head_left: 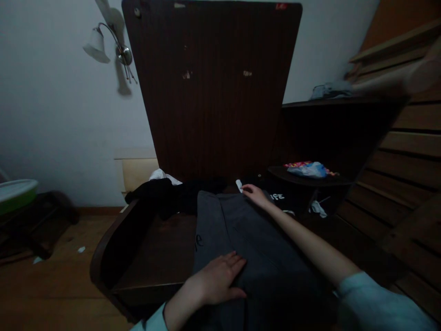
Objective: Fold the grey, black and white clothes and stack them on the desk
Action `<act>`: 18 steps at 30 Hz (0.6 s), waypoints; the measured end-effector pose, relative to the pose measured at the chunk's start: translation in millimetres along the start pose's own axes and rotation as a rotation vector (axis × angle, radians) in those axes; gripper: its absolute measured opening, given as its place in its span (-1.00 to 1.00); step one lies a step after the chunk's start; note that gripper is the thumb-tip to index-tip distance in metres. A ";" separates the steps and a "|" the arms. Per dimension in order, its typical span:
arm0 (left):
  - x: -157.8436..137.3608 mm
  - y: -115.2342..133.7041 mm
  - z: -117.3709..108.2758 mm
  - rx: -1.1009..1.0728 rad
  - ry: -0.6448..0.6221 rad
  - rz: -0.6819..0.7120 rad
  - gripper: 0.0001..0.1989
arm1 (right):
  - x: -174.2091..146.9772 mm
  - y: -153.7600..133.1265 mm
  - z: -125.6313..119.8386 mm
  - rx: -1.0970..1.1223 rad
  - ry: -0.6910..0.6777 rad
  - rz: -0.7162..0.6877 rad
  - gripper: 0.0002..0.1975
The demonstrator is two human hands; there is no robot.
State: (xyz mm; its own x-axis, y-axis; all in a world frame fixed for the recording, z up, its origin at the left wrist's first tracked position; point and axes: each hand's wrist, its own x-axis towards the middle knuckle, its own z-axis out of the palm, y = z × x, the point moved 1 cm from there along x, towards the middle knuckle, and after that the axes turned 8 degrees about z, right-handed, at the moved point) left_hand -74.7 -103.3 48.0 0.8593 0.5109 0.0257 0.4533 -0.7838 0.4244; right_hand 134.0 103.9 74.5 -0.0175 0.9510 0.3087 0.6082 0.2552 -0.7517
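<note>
A dark grey garment (220, 225) with black lettering at its left edge and a long crease lies spread over the wooden seat in front of me. My left hand (220, 278) rests flat on its near part, fingers stretched out and thumb apart. Farther off, my right hand (257, 195) is at the garment's far edge, its fingertips bent together on the cloth. Close to those fingertips is a small white piece (239, 185); whether they touch it is unclear. The garment's near end fades into shadow.
Black clothes (186, 195) and a white cloth (159, 174) lie along the back. A plastic bag (312, 170) sits on a low shelf at right. A dark wooden panel (217, 92) stands behind, wooden slats (406, 161) at far right. At left is a green basin (17, 197).
</note>
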 end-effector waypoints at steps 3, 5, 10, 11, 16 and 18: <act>19.5 -11.2 -25.6 0.042 -0.042 0.026 -0.39 | -17.3 42.4 -40.2 -0.002 0.095 0.184 -0.82; 40.0 -26.1 -34.9 0.058 -0.017 0.047 -0.43 | -26.1 62.5 -57.2 -0.012 0.143 0.315 -0.82; 92.3 -67.5 -23.1 0.071 0.138 0.036 -0.53 | -34.0 79.6 -69.1 -0.006 0.069 0.439 -0.82; 99.2 -72.8 -17.2 0.062 0.152 0.046 -0.55 | -34.1 80.2 -68.7 0.002 0.019 0.450 -0.80; 111.5 -82.7 3.3 0.010 0.243 0.078 -0.65 | -37.4 82.6 -69.2 -0.007 -0.148 0.473 -0.77; 110.9 -83.1 5.5 -0.002 0.268 0.072 -0.66 | -40.0 79.5 -70.6 -0.058 -0.158 0.449 -0.78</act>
State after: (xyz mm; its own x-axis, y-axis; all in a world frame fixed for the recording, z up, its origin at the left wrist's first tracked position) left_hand -15.8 16.5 10.6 0.7955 0.5296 0.2945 0.3930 -0.8208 0.4145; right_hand 239.1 73.9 43.6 0.1398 0.9809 -0.1351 0.6267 -0.1932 -0.7549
